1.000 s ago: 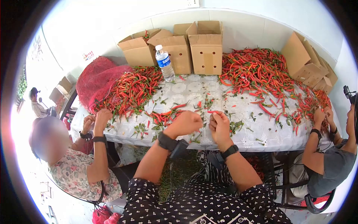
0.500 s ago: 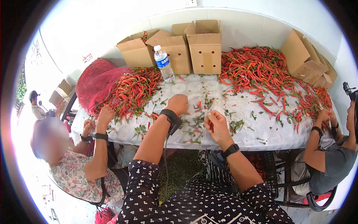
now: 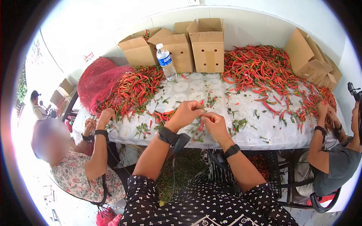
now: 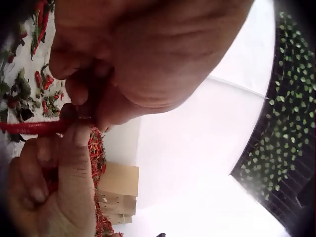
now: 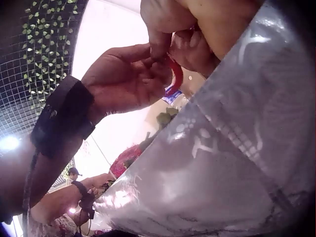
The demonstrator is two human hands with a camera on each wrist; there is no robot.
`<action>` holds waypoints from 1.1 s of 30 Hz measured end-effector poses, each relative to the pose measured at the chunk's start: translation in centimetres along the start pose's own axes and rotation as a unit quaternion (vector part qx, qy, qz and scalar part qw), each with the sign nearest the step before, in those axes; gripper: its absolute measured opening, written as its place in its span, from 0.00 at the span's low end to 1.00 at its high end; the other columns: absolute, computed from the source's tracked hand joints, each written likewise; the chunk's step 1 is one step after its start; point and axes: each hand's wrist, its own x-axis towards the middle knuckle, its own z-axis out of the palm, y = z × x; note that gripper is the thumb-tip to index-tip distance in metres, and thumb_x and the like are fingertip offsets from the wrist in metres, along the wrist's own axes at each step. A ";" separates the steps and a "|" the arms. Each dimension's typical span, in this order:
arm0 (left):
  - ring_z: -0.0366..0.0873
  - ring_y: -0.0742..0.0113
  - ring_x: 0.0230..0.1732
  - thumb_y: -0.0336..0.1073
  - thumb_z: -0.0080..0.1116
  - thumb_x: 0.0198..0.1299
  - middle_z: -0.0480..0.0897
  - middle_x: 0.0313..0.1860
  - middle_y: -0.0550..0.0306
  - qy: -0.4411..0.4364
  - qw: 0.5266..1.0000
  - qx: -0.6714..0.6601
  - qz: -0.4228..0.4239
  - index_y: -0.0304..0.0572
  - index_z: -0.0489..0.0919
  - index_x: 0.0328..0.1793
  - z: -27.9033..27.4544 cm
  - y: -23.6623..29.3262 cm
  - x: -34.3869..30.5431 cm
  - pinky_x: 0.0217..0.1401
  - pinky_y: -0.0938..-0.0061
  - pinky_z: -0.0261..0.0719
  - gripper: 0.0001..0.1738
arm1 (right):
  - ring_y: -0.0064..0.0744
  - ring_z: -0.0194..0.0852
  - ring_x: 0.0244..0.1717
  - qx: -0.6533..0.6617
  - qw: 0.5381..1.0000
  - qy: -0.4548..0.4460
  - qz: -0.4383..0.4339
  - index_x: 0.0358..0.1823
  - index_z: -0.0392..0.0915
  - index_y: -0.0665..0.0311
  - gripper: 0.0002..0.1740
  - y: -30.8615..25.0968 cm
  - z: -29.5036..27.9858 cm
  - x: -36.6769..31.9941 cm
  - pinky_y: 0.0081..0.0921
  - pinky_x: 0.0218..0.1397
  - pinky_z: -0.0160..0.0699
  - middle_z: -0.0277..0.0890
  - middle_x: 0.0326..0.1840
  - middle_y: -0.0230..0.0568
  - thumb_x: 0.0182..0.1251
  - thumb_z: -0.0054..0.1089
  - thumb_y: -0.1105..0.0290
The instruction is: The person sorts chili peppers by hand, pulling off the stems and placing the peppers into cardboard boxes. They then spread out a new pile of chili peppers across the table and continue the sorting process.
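A red chili pepper (image 4: 34, 128) is held between my two hands over the near part of the table. My right hand (image 3: 215, 127) pinches it near one end between thumb and fingers. My left hand (image 3: 185, 116) meets the right one there, its thumb and fingertips pinching at the same end. In the right wrist view, the curved red chili (image 5: 176, 78) shows beside the fingers. Below and around the hands lie scattered green stems (image 3: 238, 125) and a few loose red chilies (image 3: 160, 117).
Chili heaps (image 3: 260, 69) lie at the back right and left, the left one by a red net sack (image 3: 96, 81). Cardboard boxes (image 3: 208, 49) and a water bottle (image 3: 166, 63) stand behind. A person sits on each side, hands at the chilies.
My left hand reached forward and left, away from the right, half a second ago; now it is back against the right hand's fingertips. The right hand has turned slightly inward.
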 end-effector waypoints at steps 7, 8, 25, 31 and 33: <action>0.76 0.58 0.26 0.35 0.57 0.51 0.78 0.25 0.47 0.201 0.919 0.269 0.205 0.35 0.77 0.29 -0.6 -1.1 0.0 0.31 0.69 0.72 0.09 | 0.11 0.56 0.16 0.072 0.996 -0.020 0.056 0.28 0.74 0.66 0.08 -0.6 -0.5 -0.4 0.14 0.16 0.52 0.65 0.16 0.23 0.61 0.54 0.68; 0.76 0.55 0.26 0.37 0.57 0.51 0.78 0.25 0.46 0.170 0.951 0.219 0.135 0.35 0.78 0.28 -1.6 -1.0 -0.3 0.31 0.68 0.72 0.11 | 0.11 0.56 0.16 0.073 0.996 -0.019 0.056 0.28 0.74 0.66 0.08 -0.3 -0.6 -0.2 0.14 0.16 0.52 0.65 0.16 0.23 0.61 0.54 0.68; 0.76 0.47 0.37 0.33 0.54 0.44 0.79 0.30 0.45 0.039 0.892 0.449 0.041 0.38 0.76 0.32 -5.3 -5.6 2.2 0.41 0.58 0.72 0.09 | 0.16 0.54 0.13 0.209 0.975 -0.047 0.060 0.33 0.66 0.62 0.05 -0.4 -1.0 0.4 0.13 0.13 0.46 0.60 0.19 0.29 0.62 0.53 0.73; 0.76 0.46 0.38 0.32 0.53 0.46 0.79 0.34 0.43 0.025 0.894 0.435 0.103 0.38 0.77 0.33 -4.9 -5.6 2.4 0.43 0.58 0.72 0.08 | 0.15 0.54 0.13 0.202 0.976 -0.035 0.071 0.35 0.67 0.63 0.04 -0.2 -0.9 0.5 0.14 0.14 0.47 0.60 0.18 0.28 0.62 0.52 0.74; 0.75 0.47 0.39 0.32 0.52 0.47 0.78 0.34 0.44 0.050 0.909 0.396 0.116 0.39 0.78 0.34 -4.6 -5.0 2.6 0.43 0.59 0.72 0.09 | 0.15 0.54 0.13 0.202 0.977 -0.028 0.067 0.37 0.67 0.64 0.05 -0.2 -0.9 0.5 0.14 0.14 0.47 0.60 0.19 0.28 0.62 0.52 0.74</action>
